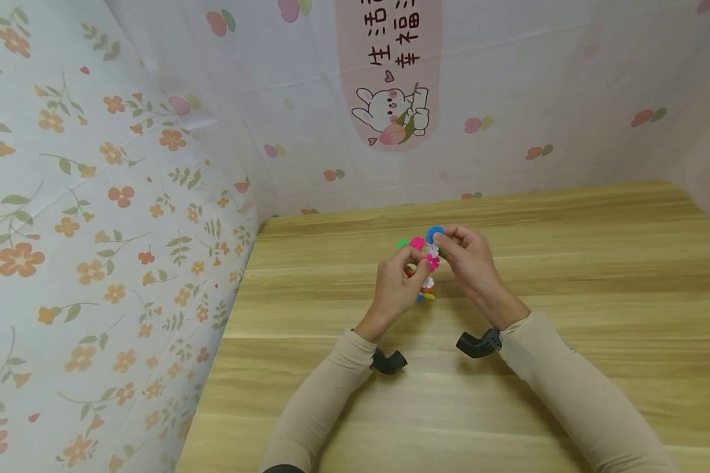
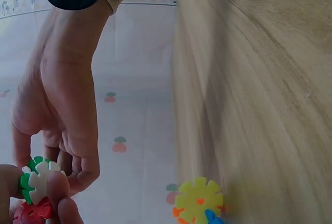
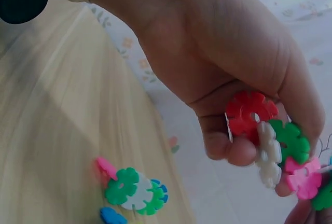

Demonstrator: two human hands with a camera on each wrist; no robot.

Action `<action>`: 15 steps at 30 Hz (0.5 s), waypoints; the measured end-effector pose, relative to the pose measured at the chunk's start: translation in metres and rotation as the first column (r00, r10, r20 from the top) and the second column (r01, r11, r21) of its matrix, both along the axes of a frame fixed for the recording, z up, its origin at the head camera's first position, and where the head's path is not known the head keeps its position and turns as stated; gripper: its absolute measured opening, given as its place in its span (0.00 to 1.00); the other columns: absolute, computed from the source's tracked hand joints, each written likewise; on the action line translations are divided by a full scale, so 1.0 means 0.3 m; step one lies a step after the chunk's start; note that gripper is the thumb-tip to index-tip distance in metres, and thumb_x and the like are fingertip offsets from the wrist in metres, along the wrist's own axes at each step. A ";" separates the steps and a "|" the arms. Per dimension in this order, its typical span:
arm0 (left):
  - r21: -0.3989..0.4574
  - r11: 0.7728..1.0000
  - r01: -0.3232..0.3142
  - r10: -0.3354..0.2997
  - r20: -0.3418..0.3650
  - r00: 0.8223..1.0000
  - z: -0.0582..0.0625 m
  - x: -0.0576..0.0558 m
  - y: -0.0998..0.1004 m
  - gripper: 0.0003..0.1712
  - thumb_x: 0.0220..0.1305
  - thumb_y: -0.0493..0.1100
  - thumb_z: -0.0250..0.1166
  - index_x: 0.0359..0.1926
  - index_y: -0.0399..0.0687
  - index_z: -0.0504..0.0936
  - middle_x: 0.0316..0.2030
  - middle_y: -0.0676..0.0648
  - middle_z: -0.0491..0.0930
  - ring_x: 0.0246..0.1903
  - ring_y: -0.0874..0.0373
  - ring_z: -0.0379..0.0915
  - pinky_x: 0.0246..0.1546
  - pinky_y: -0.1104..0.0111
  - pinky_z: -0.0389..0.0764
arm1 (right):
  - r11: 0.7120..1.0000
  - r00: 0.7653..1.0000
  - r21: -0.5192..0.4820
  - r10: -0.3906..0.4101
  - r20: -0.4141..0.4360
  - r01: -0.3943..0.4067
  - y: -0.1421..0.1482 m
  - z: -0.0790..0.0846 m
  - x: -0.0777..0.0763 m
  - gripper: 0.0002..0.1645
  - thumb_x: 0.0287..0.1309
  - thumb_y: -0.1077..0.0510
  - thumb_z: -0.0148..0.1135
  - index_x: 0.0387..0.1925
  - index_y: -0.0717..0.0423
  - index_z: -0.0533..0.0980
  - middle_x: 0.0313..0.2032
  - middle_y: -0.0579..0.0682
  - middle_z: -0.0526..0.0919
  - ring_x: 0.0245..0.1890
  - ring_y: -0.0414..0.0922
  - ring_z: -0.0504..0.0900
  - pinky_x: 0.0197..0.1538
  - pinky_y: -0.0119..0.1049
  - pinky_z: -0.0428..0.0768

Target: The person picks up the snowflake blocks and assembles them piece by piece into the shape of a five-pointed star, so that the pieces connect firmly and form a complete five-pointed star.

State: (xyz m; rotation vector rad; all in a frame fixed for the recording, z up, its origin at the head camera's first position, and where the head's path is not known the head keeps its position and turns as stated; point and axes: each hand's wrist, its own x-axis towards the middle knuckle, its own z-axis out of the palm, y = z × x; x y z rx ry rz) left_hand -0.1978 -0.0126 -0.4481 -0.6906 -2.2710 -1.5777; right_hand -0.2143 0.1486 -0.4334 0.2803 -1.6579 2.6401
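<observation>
My left hand (image 1: 398,286) and right hand (image 1: 472,263) meet over the table, working on joined plastic snowflake discs. In the head view the right thumb and fingers pinch a blue disc (image 1: 434,234). Left fingertips pinch the piece close to a pink disc (image 1: 432,263), with a white disc (image 1: 432,251) between. Across the left wrist view, my right hand (image 2: 67,89) reaches to a white disc (image 2: 40,182) and a red disc (image 2: 32,211). In the right wrist view, left fingers curl round a red disc (image 3: 251,114), beside white, green (image 3: 289,140) and pink discs.
Below the hands show more discs: a yellow disc (image 2: 199,200) with orange and blue, and a green disc (image 3: 122,186) joined to white and pink. The wooden table (image 1: 597,315) meets a printed cloth (image 1: 509,79) behind and a floral cloth (image 1: 112,230) at left.
</observation>
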 end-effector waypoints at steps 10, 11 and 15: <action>0.105 0.993 0.057 -0.070 0.131 0.989 -0.009 0.003 -0.003 0.03 0.69 0.36 0.60 0.35 0.43 0.78 0.32 0.46 0.86 0.10 0.56 0.76 0.12 0.61 0.79 | 0.986 0.999 0.167 -0.006 0.044 -0.001 0.015 -0.012 -0.008 0.13 0.69 0.57 0.62 0.42 0.66 0.76 0.33 0.44 0.82 0.41 0.41 0.79 0.54 0.36 0.78; 0.125 0.990 0.059 -0.079 0.159 0.984 -0.012 0.003 -0.004 0.03 0.69 0.36 0.60 0.36 0.43 0.78 0.33 0.46 0.86 0.11 0.53 0.77 0.13 0.58 0.80 | 0.979 0.999 0.203 0.005 0.049 -0.015 0.022 -0.013 -0.011 0.13 0.69 0.55 0.62 0.42 0.63 0.76 0.34 0.44 0.81 0.41 0.41 0.79 0.54 0.36 0.78; 0.194 0.980 0.034 -0.086 0.263 0.961 -0.021 -0.001 -0.011 0.04 0.71 0.39 0.62 0.39 0.42 0.79 0.35 0.47 0.85 0.16 0.45 0.80 0.19 0.50 0.82 | 0.950 0.996 0.304 0.053 0.065 -0.070 0.050 -0.016 -0.016 0.16 0.71 0.49 0.59 0.48 0.57 0.77 0.43 0.45 0.80 0.44 0.43 0.80 0.53 0.36 0.78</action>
